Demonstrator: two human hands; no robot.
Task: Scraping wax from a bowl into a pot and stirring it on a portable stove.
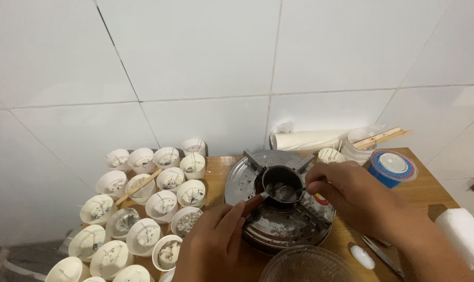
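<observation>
Small metal pot point(282, 183) on burner point(278, 209) — rigid, likely hot, liquid-filled; left hand point(216, 235) grip pinching its handle point(252, 201), right hand point(341, 188) grip pinching a stirrer — keep level.

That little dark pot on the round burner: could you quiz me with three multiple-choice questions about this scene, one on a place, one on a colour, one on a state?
1. Where do the white cups stand?
A. left of the burner
B. right of the burner
C. on the floor

2. What colour is the round tub at right?
A. green
B. blue
C. black

3. How is the small pot handled?
A. untouched
B. lifted high
C. on the burner, hands at it

Answers: 1 A, cups crowd the table's left. 2 B, blue sides, white lid. 3 C, left hand at its handle, right hand at its rim.
</observation>
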